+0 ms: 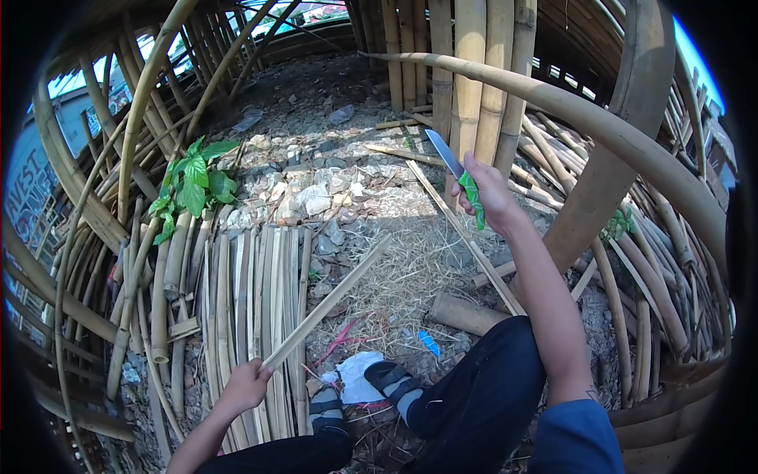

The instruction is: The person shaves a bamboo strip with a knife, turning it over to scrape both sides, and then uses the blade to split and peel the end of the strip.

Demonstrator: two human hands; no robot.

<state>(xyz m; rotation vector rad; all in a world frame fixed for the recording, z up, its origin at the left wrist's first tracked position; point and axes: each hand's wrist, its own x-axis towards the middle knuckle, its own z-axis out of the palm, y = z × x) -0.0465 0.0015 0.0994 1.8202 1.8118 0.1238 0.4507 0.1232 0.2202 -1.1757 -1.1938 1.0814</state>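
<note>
My left hand [245, 385] is closed round the lower end of a split bamboo strip [328, 302], which slants up and to the right over the ground. In my right hand [487, 189] is a knife [469, 186] with a green patterned handle, its blade pointing up and to the left, well apart from the strip. Beneath and beside my left hand lies a row of split bamboo strips [257, 272], set side by side. Another long thin strip [466, 237] leans from the rubble down to my right knee.
Bamboo poles [470, 79] stand upright ahead, and a thick curved pole [584, 103] crosses at upper right. A leafy plant [193, 182] grows at left. Shavings [403, 272], a cut bamboo piece [466, 314] and a white scrap [359, 378] lie near my sandals [391, 383].
</note>
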